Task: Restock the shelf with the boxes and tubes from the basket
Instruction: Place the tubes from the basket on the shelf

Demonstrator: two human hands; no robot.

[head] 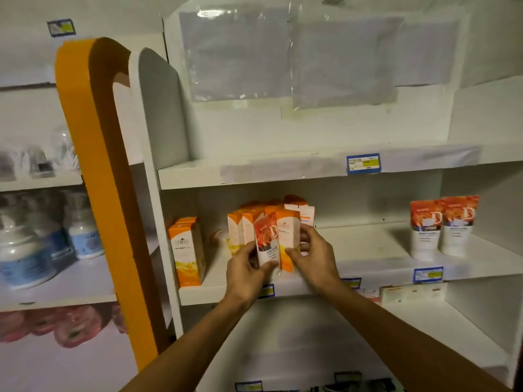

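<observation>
- While your arms reach up from bottom centre, your left hand (245,265) grips a red-and-white tube (266,242), held upright over the middle shelf (368,267) front edge.
- Your right hand (311,254) holds an orange box (288,239), touching the tube's right side.
- Behind them: cluster of orange boxes (249,222).
- Right of frame: two matching tubes (443,224) standing together, well apart.

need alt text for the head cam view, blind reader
Two hands work at a white middle shelf: the left hand grips a red-and-white tube, the right hand holds an orange-and-white carton fronting a cluster of matching cartons. Two more red-and-white tubes stand to the right.
</observation>
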